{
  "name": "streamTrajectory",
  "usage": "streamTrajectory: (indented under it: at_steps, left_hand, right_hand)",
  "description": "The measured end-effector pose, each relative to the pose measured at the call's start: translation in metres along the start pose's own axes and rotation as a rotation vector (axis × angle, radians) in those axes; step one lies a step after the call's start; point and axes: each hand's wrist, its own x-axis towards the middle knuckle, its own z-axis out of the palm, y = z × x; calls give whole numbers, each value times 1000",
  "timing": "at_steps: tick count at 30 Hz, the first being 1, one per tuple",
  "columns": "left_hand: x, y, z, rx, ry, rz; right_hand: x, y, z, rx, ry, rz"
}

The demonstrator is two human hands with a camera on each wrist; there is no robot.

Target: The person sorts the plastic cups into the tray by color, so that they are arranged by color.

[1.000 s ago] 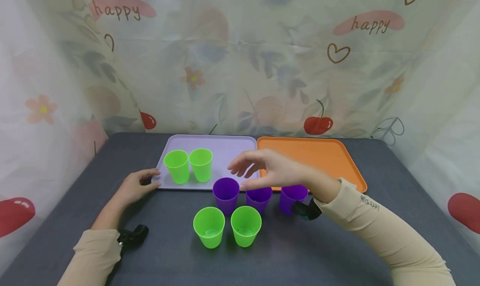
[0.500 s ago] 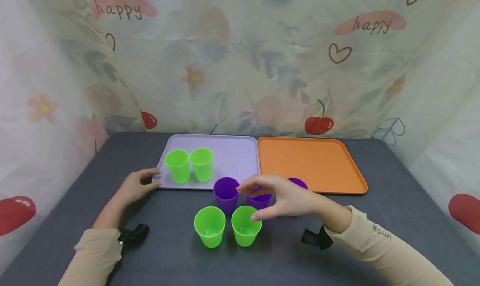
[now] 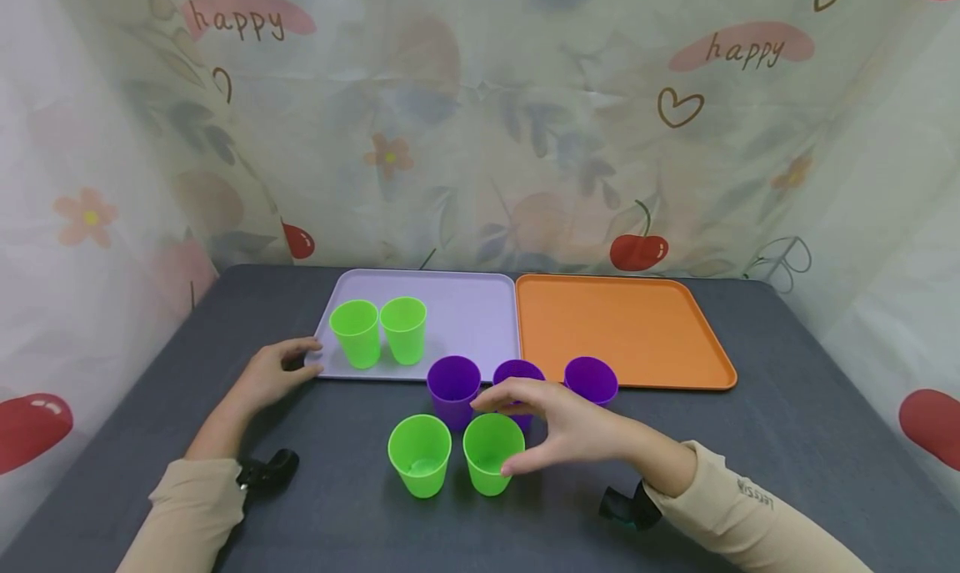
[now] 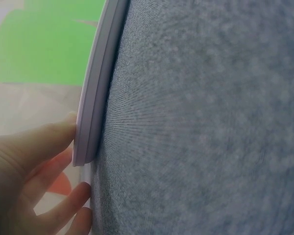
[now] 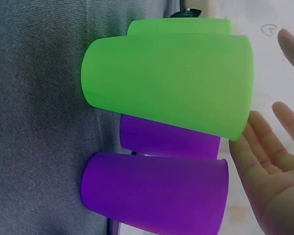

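My left hand [image 3: 273, 377] rests at the front left corner of a lavender tray [image 3: 468, 323], its thumb and fingers touching the tray's rim [image 4: 95, 93]. Two green cups [image 3: 356, 335] stand upright on that tray. On the dark table, two more green cups stand side by side, the left one [image 3: 418, 456] and the right one [image 3: 483, 460]. Over the right green cup my right hand [image 3: 573, 427] hovers, thumb and fingers spread near its rim. In the right wrist view the fingers overlap the rim of this green cup [image 5: 166, 83]; contact is unclear.
Purple cups stand in a row behind the front green ones: left [image 3: 453, 389], middle [image 3: 519, 369], partly behind my right hand, and right [image 3: 591, 381]. An orange tray [image 3: 622, 331] lies against the lavender tray's right side. A printed curtain [image 3: 480, 139] encloses the table.
My right hand has moved toward me, from above the purple cups to the right front green cup. The left hand and the cups stay where they were.
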Motion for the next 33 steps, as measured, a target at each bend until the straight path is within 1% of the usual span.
streamTrajectory:
  at_steps: [7, 14, 19, 23, 24, 26, 30, 31, 33]
  left_hand:
    - [-1, 1, 0, -5, 2, 4]
    - [0, 0, 0, -1, -5, -4]
    - [-1, 2, -1, -7, -11, -12]
    - [-1, -1, 0, -20, 9, 3]
    - [-1, -2, 0, -11, 28, 5]
    - [0, -4, 1, -17, 35, 7]
    - [0, -3, 1, -16, 23, -13]
    - [0, -2, 0, -26, 4, -18]
    - [-1, 0, 0, -18, -6, -27]
  right_hand:
    - [0, 1, 3, -43, -12, 14]
    - [1, 1, 6, -138, -17, -10]
    - [1, 1, 8, -166, -19, -11]
    - [0, 1, 8, -178, -26, -2]
    - [0, 1, 9, -181, -27, 1]
    - [0, 0, 9, -194, -27, 4]
    - [0, 0, 9, -214, -25, -5]
    - [0, 0, 9, -217, -27, -9]
    - [0, -1, 9, -217, -30, -12]
